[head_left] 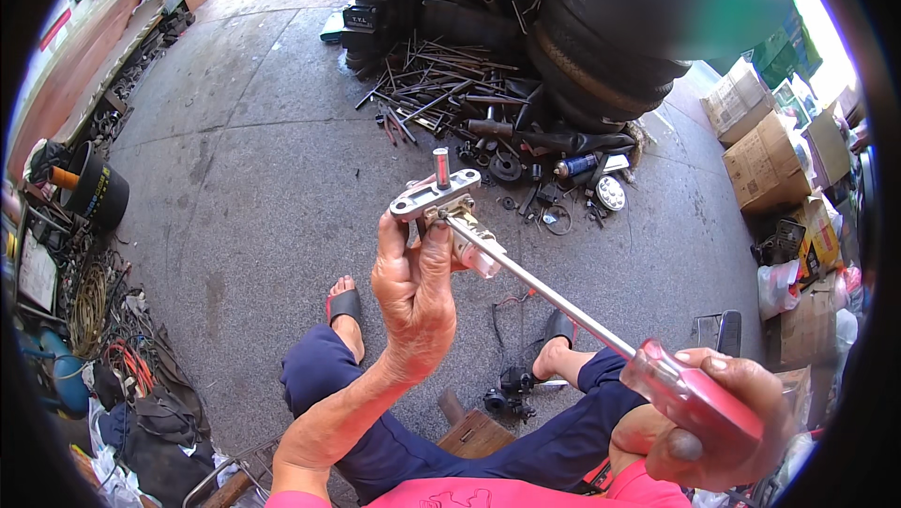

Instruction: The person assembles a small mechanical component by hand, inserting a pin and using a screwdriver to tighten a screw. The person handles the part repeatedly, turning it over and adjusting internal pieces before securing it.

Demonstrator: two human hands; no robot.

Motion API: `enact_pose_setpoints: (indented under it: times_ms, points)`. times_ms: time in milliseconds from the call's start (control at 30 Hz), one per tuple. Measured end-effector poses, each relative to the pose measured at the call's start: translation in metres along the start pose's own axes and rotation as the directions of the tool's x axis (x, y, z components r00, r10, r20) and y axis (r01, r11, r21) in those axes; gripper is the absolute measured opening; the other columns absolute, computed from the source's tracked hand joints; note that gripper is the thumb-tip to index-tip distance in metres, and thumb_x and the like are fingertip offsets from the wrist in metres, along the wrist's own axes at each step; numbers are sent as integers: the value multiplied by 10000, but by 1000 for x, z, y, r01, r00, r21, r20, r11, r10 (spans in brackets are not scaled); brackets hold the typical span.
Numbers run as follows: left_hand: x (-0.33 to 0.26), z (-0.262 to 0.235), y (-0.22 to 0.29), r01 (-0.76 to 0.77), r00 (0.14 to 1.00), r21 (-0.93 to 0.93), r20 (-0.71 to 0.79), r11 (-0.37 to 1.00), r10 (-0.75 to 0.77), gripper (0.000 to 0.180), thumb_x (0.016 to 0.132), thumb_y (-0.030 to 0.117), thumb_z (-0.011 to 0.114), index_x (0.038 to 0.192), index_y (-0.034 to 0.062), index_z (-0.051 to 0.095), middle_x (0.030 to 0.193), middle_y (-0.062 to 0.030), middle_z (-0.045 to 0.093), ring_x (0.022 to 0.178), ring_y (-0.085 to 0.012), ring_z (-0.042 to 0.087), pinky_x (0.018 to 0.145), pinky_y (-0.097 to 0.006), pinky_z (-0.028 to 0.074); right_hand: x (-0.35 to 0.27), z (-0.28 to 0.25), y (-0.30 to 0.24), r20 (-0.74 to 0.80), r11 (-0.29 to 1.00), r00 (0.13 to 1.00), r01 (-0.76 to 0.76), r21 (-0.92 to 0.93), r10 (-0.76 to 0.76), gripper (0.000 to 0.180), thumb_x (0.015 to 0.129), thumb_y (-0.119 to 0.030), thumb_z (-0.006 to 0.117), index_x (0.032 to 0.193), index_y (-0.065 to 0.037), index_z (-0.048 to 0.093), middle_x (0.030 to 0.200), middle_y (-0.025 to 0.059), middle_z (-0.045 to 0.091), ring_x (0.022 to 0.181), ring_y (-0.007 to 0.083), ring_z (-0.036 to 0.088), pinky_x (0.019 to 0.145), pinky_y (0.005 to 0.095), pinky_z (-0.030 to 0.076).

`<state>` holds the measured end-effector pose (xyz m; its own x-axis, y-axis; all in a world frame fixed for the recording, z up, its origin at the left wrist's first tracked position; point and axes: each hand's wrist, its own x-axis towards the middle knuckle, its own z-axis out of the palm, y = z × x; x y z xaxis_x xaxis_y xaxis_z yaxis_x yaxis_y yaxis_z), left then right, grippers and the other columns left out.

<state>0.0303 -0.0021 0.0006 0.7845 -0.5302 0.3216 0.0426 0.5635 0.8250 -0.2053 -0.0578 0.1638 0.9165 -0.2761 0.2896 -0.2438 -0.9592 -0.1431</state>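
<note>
My left hand [418,287] is closed around a small mechanical part [436,196], lifted in front of me. It has a silver oval flange with a hole near each end, a short upright post with red on it, and a cream and clear plastic body below. My right hand [732,423] wraps round the red handle of a long screwdriver [563,306]. Its shaft slants up to the left, and its tip meets the side of the part just under the flange, by my left thumb. Whether the tip sits in a screw head is too small to tell.
Below my knees are a wooden block [477,433] and a black assembly with wires [511,391]. Ahead lie a heap of metal rods [441,85] and stacked tyres [601,57]. Cardboard boxes [765,165] line the right; a black bucket [99,191] and cables [89,306] lie left.
</note>
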Motion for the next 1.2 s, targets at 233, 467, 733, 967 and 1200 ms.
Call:
enact_pose_setpoints:
  times_ms: [233, 467, 733, 967, 1200]
  points:
    - [2, 6, 3, -35, 996, -16, -79, 999, 34, 227, 999, 133, 422, 1184, 2, 429, 983, -117, 616, 827, -160, 637, 638, -267, 572, 11, 11, 5, -177, 955, 951, 274, 110, -253, 583, 860, -306, 638, 1241, 16, 336, 1154, 245, 453, 854, 255, 622, 692, 358, 562]
    - [5, 6, 5, -122, 988, -17, -97, 992, 120, 231, 999, 122, 422, 1183, -18, 426, 892, -106, 627, 701, -114, 643, 608, -228, 547, 14, 41, 3, -494, 951, 825, 157, -267, -275, 557, 879, -312, 523, 1216, 96, 351, 987, 156, 522, 622, 177, 550, 495, 275, 471]
    - [6, 3, 7, -127, 985, 60, -109, 990, 133, 351, 993, 121, 450, 1307, -32, 411, 893, -59, 616, 657, -65, 588, 601, -209, 503, 0, 49, 4, -612, 997, 790, -7, -74, -40, 541, 839, -336, 525, 1126, 112, 430, 754, 168, 535, 531, 151, 487, 505, 249, 419]
    - [8, -3, 8, -149, 982, 156, -96, 977, 165, 341, 988, 118, 468, 1293, -34, 461, 863, -43, 615, 656, -54, 565, 614, -202, 489, 9, 58, -9, -623, 996, 782, -67, -57, 17, 540, 856, -347, 530, 1138, 92, 392, 720, 156, 522, 583, 168, 497, 534, 253, 429]
    - [9, -4, 8, -140, 980, 140, -122, 980, 157, 341, 991, 107, 459, 1303, -29, 447, 804, -36, 608, 636, -56, 570, 611, -196, 483, 28, 62, -4, -641, 990, 768, 91, 111, 2, 571, 867, -417, 581, 1159, 42, 410, 959, 267, 509, 628, 186, 543, 531, 243, 439]
